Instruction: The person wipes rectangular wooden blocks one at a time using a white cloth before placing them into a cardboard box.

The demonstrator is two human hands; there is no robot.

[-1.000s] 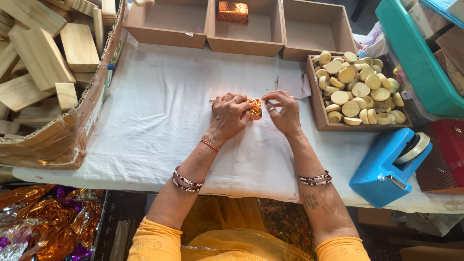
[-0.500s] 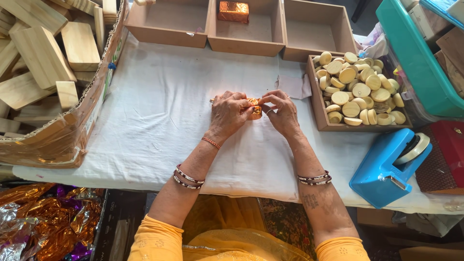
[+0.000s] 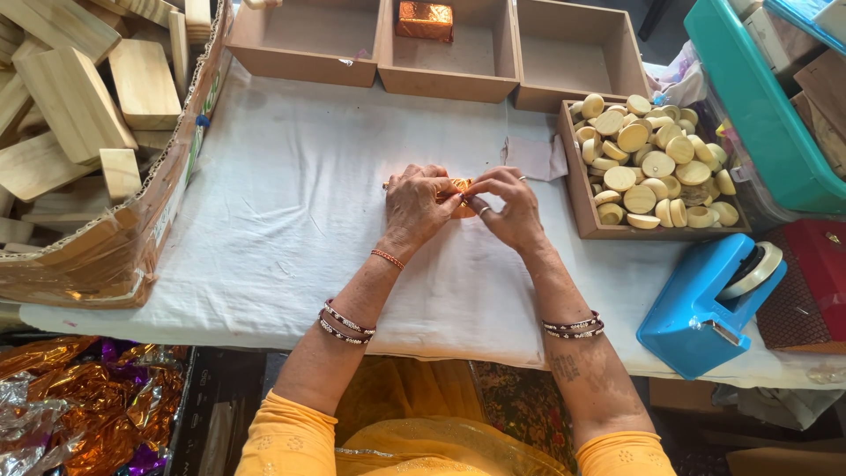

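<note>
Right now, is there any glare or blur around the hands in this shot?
Head view: even, soft daylight and sharp focus; the only glare is on the orange foil-wrapped piece between left hand and right hand; faint shadows on the white cloth; mild wide-angle bending at edges.

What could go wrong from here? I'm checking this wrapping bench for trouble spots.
The orange foil piece is pinched between the left hand and the right hand; thin foil may tear or crease at the fingertips. The blue tape dispenser sits near the table edge and could get knocked off by the right elbow.
</note>
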